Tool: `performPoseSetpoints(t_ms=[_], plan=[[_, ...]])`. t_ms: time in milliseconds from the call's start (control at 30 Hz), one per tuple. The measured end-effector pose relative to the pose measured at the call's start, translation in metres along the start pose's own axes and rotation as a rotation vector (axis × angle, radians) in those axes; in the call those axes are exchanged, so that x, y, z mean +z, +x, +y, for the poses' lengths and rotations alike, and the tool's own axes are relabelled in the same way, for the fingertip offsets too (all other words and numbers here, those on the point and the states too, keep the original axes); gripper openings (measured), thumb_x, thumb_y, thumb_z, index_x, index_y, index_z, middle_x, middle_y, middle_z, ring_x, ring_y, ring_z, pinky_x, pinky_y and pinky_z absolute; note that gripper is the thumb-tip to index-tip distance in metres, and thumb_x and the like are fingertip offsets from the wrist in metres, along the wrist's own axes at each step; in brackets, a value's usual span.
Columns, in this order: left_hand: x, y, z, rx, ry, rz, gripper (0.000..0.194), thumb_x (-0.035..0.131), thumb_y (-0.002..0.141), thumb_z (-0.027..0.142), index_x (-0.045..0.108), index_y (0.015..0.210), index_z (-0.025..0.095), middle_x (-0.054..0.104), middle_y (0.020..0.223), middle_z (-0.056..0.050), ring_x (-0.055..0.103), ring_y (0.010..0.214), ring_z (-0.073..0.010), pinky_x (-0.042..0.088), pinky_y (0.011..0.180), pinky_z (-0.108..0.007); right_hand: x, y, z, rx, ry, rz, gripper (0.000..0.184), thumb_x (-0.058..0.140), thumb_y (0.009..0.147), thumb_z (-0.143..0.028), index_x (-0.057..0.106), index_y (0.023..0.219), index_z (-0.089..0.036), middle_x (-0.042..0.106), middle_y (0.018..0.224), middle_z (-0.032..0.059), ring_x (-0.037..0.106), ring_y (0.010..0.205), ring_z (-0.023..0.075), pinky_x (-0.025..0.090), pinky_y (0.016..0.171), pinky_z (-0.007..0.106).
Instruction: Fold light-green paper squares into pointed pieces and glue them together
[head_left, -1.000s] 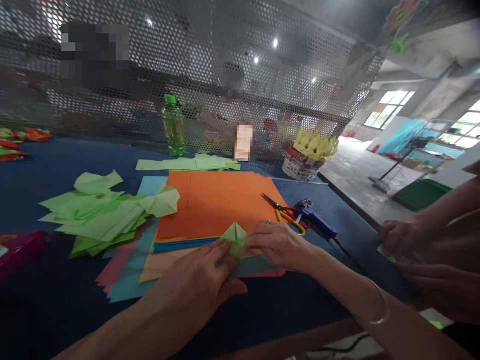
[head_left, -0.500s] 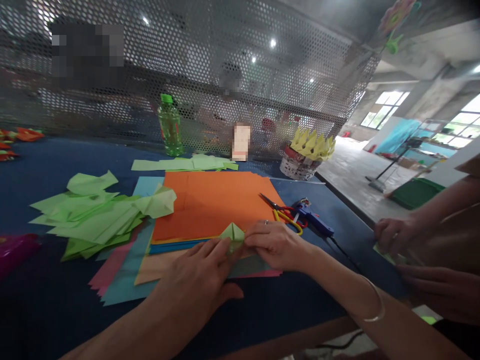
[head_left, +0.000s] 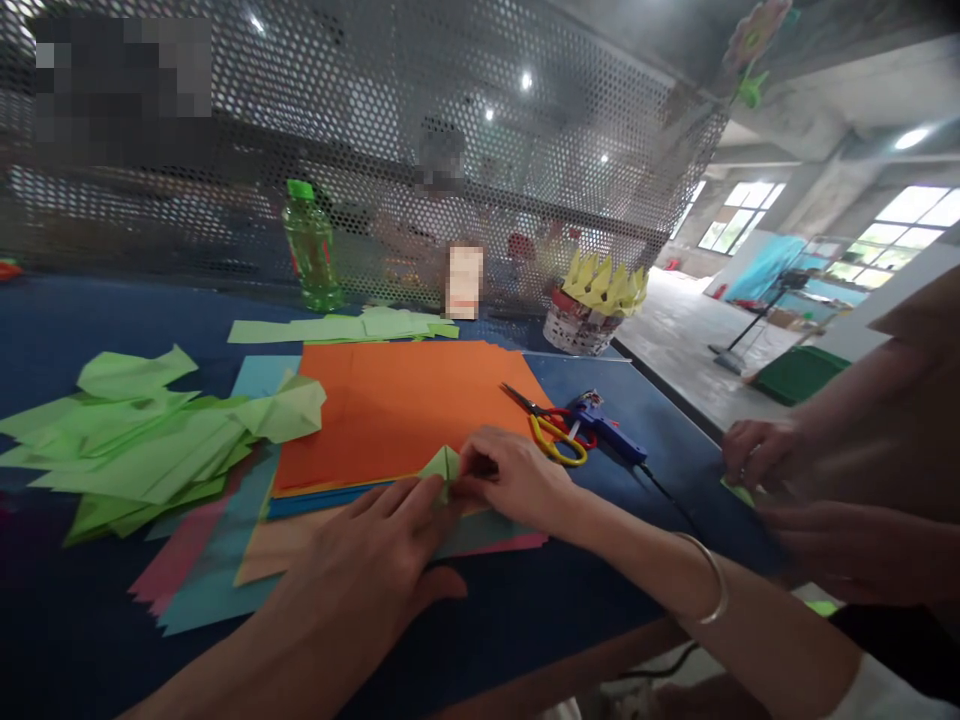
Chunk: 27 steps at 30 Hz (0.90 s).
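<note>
1. Text check: green-capped bottle (head_left: 311, 250) carries reddish label marks, too blurred to read; patterned pot (head_left: 577, 328) has dark-and-light print on its side, unreadable too.
2. Folded green paper (head_left: 442, 464) sits at the front edge of the orange sheets (head_left: 397, 400), between both hands, partly covered by fingers.
3. Left hand (head_left: 386, 530): fingers nearly straight, laid over the paper's left side; thumb spread away, near the dark blue table (head_left: 525, 620).
4. Right hand (head_left: 517, 478): fingers curled in, thumb and fingertips pinching the paper's right edge; exact contact partly hidden.
5. Versus earlier: view has swung, so the table items sit further left in frame; right hand's knuckles are higher and more bent, less of the paper shows, and a pale sleeve (head_left: 889, 690) has come in.
6. Right of the sheets: scissors (head_left: 557, 440) with red and yellow handles, touching the blue glue gun (head_left: 611, 430).
7. Left: loose green paper pile (head_left: 142, 450), partly over the coloured sheets.
8. Far right: another person's hand (head_left: 757, 450) with a green scrap (head_left: 737, 491).
</note>
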<state>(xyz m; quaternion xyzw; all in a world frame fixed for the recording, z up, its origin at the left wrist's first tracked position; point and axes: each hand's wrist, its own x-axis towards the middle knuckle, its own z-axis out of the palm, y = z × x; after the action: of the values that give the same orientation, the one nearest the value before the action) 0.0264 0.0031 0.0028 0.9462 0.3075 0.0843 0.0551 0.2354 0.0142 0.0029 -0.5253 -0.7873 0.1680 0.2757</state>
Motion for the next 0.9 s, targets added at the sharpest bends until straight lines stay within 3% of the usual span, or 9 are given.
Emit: performPoseSetpoints(t_ms=[133, 267, 433, 700, 900], plan=[[-0.002, 0.001, -0.001, -0.004, -0.011, -0.053, 0.056, 0.076, 0.084, 0.026, 0.057, 0.137, 0.024, 0.062, 0.131, -0.012, 0.060, 0.118, -0.0359, 0.051, 0.095, -0.052, -0.001, 0.001, 0.000, -0.013, 0.021, -0.007, 0.021, 0.079, 0.079, -0.010, 0.060, 0.079, -0.017, 0.056, 0.077, -0.0038, 0.052, 0.071, 0.0111, 0.037, 0.065, 0.022], [-0.001, -0.002, -0.003, 0.020, -0.013, -0.008, 0.054, 0.074, 0.086, 0.029, 0.057, 0.137, 0.025, 0.059, 0.136, -0.012, 0.058, 0.120, -0.0361, 0.050, 0.096, -0.052, 0.000, 0.001, 0.001, -0.050, 0.024, -0.005, 0.021, 0.076, 0.080, -0.007, 0.058, 0.079, -0.017, 0.056, 0.079, -0.0033, 0.053, 0.074, 0.0117, 0.039, 0.067, 0.023], [-0.001, -0.005, -0.003, 0.013, -0.009, -0.037, 0.043, 0.072, 0.089, 0.033, 0.061, 0.130, 0.024, 0.061, 0.132, -0.012, 0.063, 0.113, -0.0351, 0.052, 0.091, -0.050, 0.000, 0.000, 0.003, -0.087, 0.018, -0.016, 0.018, 0.071, 0.084, -0.007, 0.058, 0.081, -0.018, 0.057, 0.081, -0.0023, 0.054, 0.078, 0.0129, 0.040, 0.070, 0.024], [0.008, -0.007, -0.005, 0.057, 0.040, 0.079, 0.042, 0.065, 0.091, 0.052, 0.067, 0.117, 0.019, 0.063, 0.125, -0.015, 0.065, 0.105, -0.0350, 0.053, 0.087, -0.049, 0.000, -0.002, 0.004, -0.063, 0.027, 0.003, 0.016, 0.071, 0.083, -0.006, 0.060, 0.083, -0.018, 0.061, 0.084, -0.0007, 0.058, 0.081, 0.0147, 0.041, 0.072, 0.026], [0.000, -0.005, -0.002, 0.059, 0.062, 0.036, 0.045, 0.063, 0.091, 0.054, 0.067, 0.118, 0.018, 0.064, 0.123, -0.015, 0.064, 0.107, -0.0336, 0.054, 0.087, -0.046, -0.001, -0.002, 0.024, -0.089, 0.200, 0.021, 0.014, 0.061, 0.086, -0.006, 0.064, 0.092, -0.018, 0.067, 0.088, 0.0005, 0.063, 0.081, 0.0141, 0.047, 0.072, 0.025]])
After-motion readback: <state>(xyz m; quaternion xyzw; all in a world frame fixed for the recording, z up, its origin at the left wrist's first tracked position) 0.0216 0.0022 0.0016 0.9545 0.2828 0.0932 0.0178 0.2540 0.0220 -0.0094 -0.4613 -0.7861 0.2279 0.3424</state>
